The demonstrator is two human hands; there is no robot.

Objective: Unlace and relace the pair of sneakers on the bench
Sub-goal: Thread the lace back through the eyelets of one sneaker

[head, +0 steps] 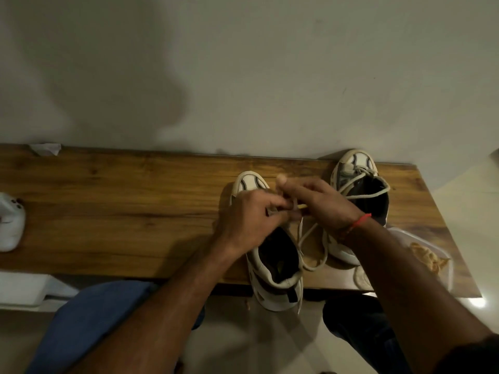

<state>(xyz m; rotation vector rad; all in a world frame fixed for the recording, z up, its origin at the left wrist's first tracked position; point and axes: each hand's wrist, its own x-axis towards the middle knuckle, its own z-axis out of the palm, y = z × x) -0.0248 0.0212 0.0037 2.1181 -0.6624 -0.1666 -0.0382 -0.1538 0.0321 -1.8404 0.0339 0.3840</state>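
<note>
Pinching the lace [305, 233] over the near sneaker [272, 255], both grips, left hand [251, 214] and right hand [321, 203], meet midway; shoe runs front-to-back, heel overhanging counter [121, 201] front edge.

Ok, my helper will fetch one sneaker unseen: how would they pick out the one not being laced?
On the wooden bench, look toward its right end. That sneaker stands against the wall, toe touching it, loose lace over its open mouth; unlike its neighbour, no hands are on it.
</note>
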